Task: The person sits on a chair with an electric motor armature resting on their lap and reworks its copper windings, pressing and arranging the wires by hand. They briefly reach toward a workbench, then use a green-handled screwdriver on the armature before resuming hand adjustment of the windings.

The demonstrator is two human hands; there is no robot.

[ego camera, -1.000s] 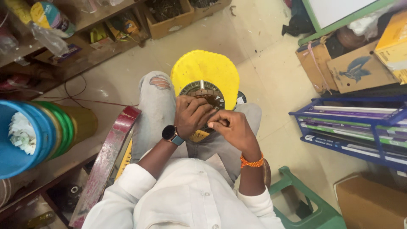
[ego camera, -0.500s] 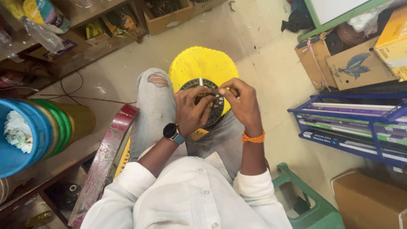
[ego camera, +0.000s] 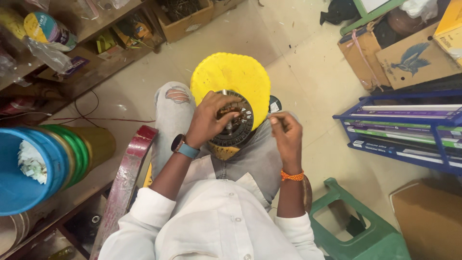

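A round yellow scalloped disc (ego camera: 231, 77) with a dark circular metal plate (ego camera: 239, 126) set on its near side rests on the seated person's lap, over grey jeans (ego camera: 175, 120) torn at the knee. The left hand (ego camera: 211, 118) lies on the dark plate, its fingers (ego camera: 226, 114) curled and pressed together around a small part at the plate's centre. The right hand (ego camera: 286, 132) is held just right of the disc, clear of it, thumb and forefinger pinched on something too small to make out. A blue-strapped wristwatch (ego camera: 184, 147) sits on the left wrist, an orange band (ego camera: 292, 176) on the right.

At the left, a blue plastic tub (ego camera: 21, 192) lies on its side holding crumpled white paper scraps (ego camera: 31, 163); green and yellow tubs (ego camera: 89, 147) nest behind it. On the wooden shelf (ego camera: 91, 29) above lies a cylindrical tin with a yellow and blue label (ego camera: 48, 30). An open brown cardboard box (ego camera: 185, 17) holds dark tangled material. At the upper right stands a brown carton printed with a blue bird (ego camera: 411, 58). Below it a blue rack (ego camera: 409, 130) carries long flat packets with green and purple labels. A green plastic stool (ego camera: 361, 231) stands at the lower right.
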